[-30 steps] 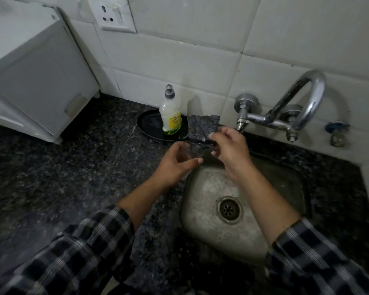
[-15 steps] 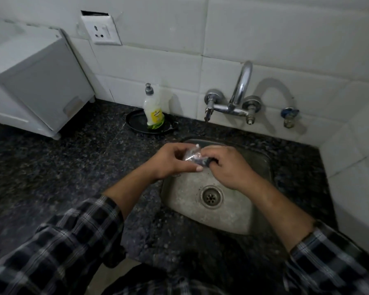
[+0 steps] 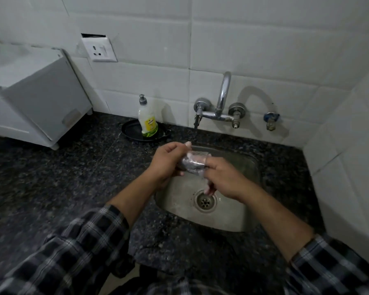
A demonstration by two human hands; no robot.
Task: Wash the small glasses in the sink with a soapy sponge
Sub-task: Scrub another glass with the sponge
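Observation:
A small clear glass (image 3: 193,162) lies on its side in the air over the back left part of the steel sink (image 3: 248,184). My left hand (image 3: 166,163) is wrapped around its base end. Fingers of my right hand (image 3: 224,180) reach into its mouth and press a dark sponge (image 3: 189,165) inside it; the sponge shows only through the glass wall. Pale foam sits on my fingertips. No other glasses are visible.
A chrome wall tap (image 3: 222,99) hangs behind the sink, with a small blue valve (image 3: 270,120) to its right. A dish-soap bottle (image 3: 147,121) stands in a black dish (image 3: 130,132) on the dark granite counter (image 3: 62,177). A white cabinet (image 3: 38,103) is at left and a tiled wall at right.
The sponge, held up flat near the tap before, has gone into the glass. Both hands came down and toward me over the sink, and the view pulled back.

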